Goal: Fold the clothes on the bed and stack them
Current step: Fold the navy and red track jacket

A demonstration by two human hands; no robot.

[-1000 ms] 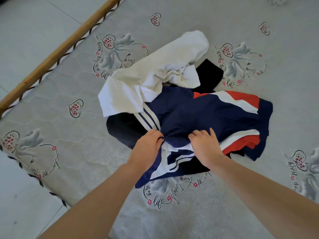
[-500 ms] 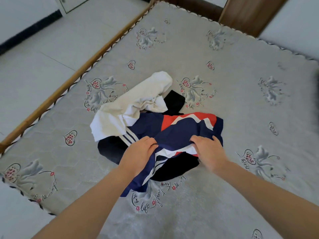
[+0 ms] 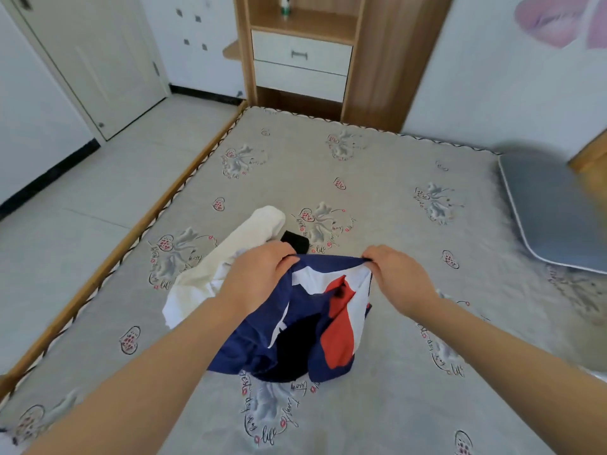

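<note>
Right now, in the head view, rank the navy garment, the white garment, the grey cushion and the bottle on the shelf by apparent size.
1. navy garment, though nearest the camera
2. grey cushion, cut off by the frame, so unsure against the next
3. white garment, partly hidden
4. bottle

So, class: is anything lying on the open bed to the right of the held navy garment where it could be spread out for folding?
Nothing visible on the bed there; only the grey pillow at the far right edge.
</note>
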